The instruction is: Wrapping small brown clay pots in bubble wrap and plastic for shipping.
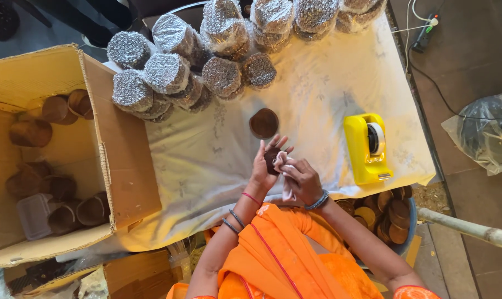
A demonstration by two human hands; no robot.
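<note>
1 small brown disc (pixel 272 157) is cupped in the left hand (pixel 263 166); right hand (pixel 302 178) fingers clamped on a white cloth (pixel 284 166). Best wiped with firm support underneath, over the desk (pixel 217 160) near edge.

Bare cloth (pixel 206 160) lies open between the cardboard box (pixel 123 160), wrapped stacks (pixel 168 75) and yellow tape dispenser (pixel 367 147).

Bright, even daylight, soft faint shadows, glare on the foil-wrapped stacks (pixel 168 72), slight blur at the edges.
</note>
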